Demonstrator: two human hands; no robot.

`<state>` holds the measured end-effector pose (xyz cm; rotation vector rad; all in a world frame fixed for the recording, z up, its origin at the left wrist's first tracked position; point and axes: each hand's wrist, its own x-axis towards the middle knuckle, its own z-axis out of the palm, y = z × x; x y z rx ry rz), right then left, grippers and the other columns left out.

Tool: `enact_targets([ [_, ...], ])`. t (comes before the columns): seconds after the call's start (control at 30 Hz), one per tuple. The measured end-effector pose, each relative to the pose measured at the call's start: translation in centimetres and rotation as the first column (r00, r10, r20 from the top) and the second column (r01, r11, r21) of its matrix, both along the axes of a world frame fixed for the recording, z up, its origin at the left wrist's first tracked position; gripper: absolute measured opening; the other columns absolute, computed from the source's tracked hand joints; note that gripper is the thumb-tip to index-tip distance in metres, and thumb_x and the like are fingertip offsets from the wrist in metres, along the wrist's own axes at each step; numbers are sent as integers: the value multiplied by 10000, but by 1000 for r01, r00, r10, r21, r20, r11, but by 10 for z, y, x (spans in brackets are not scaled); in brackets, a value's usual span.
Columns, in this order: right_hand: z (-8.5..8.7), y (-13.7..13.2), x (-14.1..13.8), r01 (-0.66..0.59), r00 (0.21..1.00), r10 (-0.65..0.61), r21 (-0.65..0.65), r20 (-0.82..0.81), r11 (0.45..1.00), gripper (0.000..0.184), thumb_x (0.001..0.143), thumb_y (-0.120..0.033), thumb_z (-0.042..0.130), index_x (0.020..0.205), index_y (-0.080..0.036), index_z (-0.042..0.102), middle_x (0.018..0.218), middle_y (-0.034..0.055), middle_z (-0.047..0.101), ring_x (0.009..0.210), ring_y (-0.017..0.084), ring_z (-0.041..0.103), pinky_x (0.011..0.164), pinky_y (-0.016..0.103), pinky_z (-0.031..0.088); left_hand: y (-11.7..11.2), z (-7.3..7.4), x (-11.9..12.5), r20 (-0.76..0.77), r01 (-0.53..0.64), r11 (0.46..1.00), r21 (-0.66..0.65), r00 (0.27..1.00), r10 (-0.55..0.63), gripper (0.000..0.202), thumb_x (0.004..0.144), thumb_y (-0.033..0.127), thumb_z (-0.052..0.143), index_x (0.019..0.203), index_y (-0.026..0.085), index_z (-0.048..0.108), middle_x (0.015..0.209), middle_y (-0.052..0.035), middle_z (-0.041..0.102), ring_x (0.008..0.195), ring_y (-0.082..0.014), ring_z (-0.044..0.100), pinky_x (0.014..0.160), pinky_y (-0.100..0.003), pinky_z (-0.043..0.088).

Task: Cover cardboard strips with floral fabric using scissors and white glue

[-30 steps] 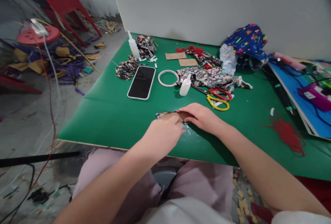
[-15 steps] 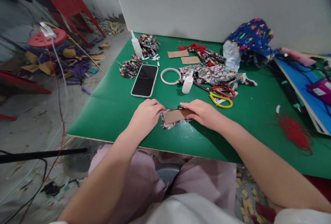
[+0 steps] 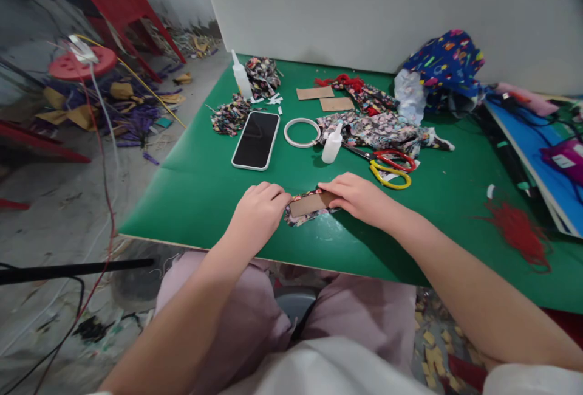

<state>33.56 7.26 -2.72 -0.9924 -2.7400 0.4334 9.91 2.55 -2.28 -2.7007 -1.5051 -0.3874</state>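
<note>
The card (image 3: 308, 204) on its fabric (image 3: 296, 217) lies between both hands: left grip (image 3: 259, 209) curled at its end, right grip (image 3: 357, 197) flat on it.

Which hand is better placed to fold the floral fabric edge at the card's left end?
Left hand: its fingertips sit at that end of the brown cardboard rectangle; the right hand presses the other.

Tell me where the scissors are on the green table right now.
The scissors lie right of centre in the head view, beyond the right hand, beside the small glue bottle.
</note>
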Motion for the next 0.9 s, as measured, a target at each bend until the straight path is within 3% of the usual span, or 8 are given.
enact_targets([
  [0.27,3,-2,-2,2,1000,-2,-5,4,1000,314,811,-212,506,1116,-162,562,991,100,599,911,211,510,785,360,453,-7,2,2,-93,19,998,58,996,-13,191,859,202,423,897,156,605,867,-66,606,765,-198,507,653,-322,371],
  [0.47,3,-2,-2,-8,1000,8,18,-11,1000,301,806,-210,514,1099,-179,574,981,95,603,889,208,514,771,368,462,-10,4,4,-77,100,994,44,992,-96,240,846,159,419,1013,117,586,1084,-97,587,935,-222,501,741,-343,412],
  [0.7,0,-1,-1,-23,999,25,48,-41,999,294,804,-210,516,1090,-193,583,984,92,603,892,204,521,779,370,465,-10,7,7,-67,197,979,57,979,-193,271,852,205,390,924,103,630,919,-98,638,870,-214,530,751,-352,428],
  [0.83,-2,-1,-1,-19,999,22,61,-42,998,287,804,-198,512,1079,-170,590,988,96,605,895,204,522,779,363,470,-11,6,8,-34,134,988,73,991,-132,274,861,253,386,804,132,626,747,-68,637,735,-187,550,681,-330,418],
  [0.9,-2,-1,-1,-22,999,25,64,-48,998,288,804,-199,511,1081,-176,590,989,94,606,897,203,523,778,363,472,-11,6,12,-24,78,995,67,997,-77,276,867,280,380,873,127,609,726,-68,627,711,-184,546,669,-325,407],
])
